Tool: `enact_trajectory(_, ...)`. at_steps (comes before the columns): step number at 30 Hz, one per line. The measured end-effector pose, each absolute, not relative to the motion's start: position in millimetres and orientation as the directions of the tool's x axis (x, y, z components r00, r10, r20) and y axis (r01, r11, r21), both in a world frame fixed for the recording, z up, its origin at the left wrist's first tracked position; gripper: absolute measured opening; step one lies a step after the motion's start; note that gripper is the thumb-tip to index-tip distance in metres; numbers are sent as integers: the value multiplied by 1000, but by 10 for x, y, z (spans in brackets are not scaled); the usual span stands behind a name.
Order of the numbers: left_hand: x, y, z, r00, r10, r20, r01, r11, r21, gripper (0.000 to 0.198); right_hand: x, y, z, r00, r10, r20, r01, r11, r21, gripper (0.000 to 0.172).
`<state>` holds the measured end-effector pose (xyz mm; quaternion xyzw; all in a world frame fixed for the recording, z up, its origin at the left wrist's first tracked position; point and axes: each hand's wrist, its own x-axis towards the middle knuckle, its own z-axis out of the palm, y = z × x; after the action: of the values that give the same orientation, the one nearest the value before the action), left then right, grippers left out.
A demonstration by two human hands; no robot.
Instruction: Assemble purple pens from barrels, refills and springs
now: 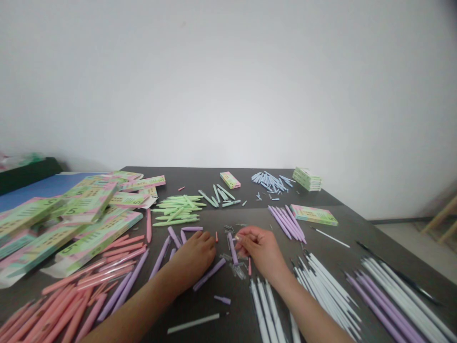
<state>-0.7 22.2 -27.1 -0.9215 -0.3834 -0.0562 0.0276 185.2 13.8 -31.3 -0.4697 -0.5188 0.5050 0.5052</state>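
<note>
My left hand (194, 255) lies knuckles up on the dark table (339, 214), fingers curled over purple pen barrels (209, 275); what it grips is hidden. My right hand (260, 247) is beside it, fingers pinched together at a purple pen barrel (232, 248) that stands between the two hands. Small clear and metal pen parts (237, 270) lie scattered just below the fingers. A tiny red piece (216, 237) rests near the left hand's fingertips.
Pink pen barrels (71, 305) and pink-green flat boxes (89, 209) fill the left. Green barrels (176, 209) lie mid-table, pale blue parts (269, 181) and a box stack (307, 178) at the back. White refills (321, 286) and purple barrels (378, 305) lie at right.
</note>
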Motion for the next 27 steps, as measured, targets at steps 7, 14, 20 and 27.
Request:
enact_trajectory(7, -35, 325, -266, 650, 727, 224, 683, -687, 247, 16, 1845, 75, -229, -94, 996, -3, -169, -19, -985, 36)
enact_trajectory(14, 62, 136, -133, 290, 922, 255, 502, -373, 780, 18, 1771, -109, -74, -75, 995, 67, -272, 44, -961, 24)
enact_trajectory(20, 202, -213, -30, 215, 971, -106, -364, 180, 914, 8, 1733, -368, 45, -68, 849, 523, 106, 528, -843, 12)
enact_trajectory(27, 245, -319, -57, 350, 935, -61, -638, 285, 715, 9, 1689, -420, 42, -63, 703, 708, 166, 707, -687, 19)
